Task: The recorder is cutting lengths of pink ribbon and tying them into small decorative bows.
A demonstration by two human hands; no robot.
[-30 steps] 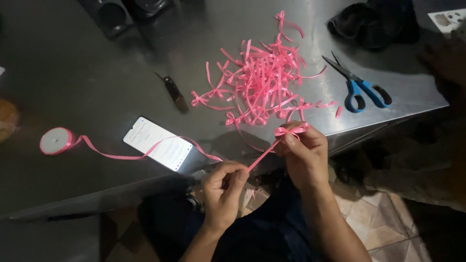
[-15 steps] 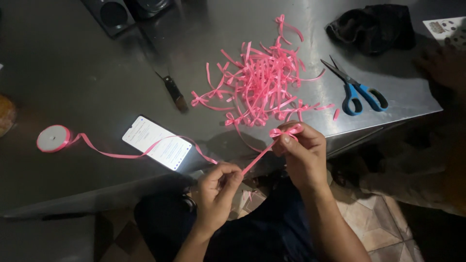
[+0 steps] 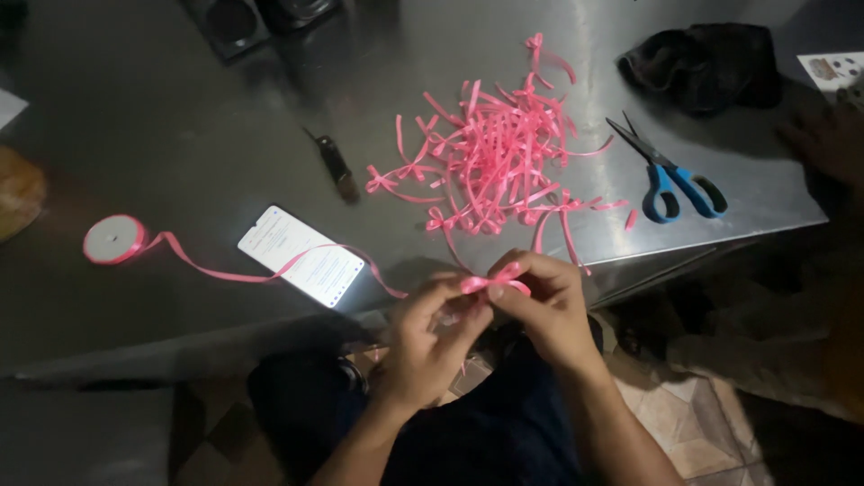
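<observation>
Both hands meet just off the near edge of the tabletop (image 3: 180, 135), above the person's lap. The left hand (image 3: 423, 346) and the right hand (image 3: 544, 306) pinch a small pink bow (image 3: 493, 282) between their fingertips, each closed on one side of it, thumbs and forefingers tight together. The bow sits in the air between the two hands, just in front of the tabletop's near edge.

A pink ribbon (image 3: 225, 270) runs from the left hand across the near part of the tabletop to a spool (image 3: 114, 239) lying flat near the left edge. On its way the ribbon crosses a phone (image 3: 301, 256), which lies face up with its screen lit, close to the near edge.

Beyond the hands, around the middle of the tabletop, lies a loose pile of bows (image 3: 495, 162) and cut pink strips, spreading toward the near edge. Left of the pile lies a small dark tool (image 3: 337, 169), too dim to tell what kind. Right of the pile, blue-handled scissors (image 3: 670, 175) lie shut, points toward the far edge. A dark cloth (image 3: 706, 63) sits bunched near the far right corner, with a white card (image 3: 832, 70) at the right edge beside it. Another person's hand (image 3: 828, 135) rests at the right edge, well apart from the bow.
</observation>
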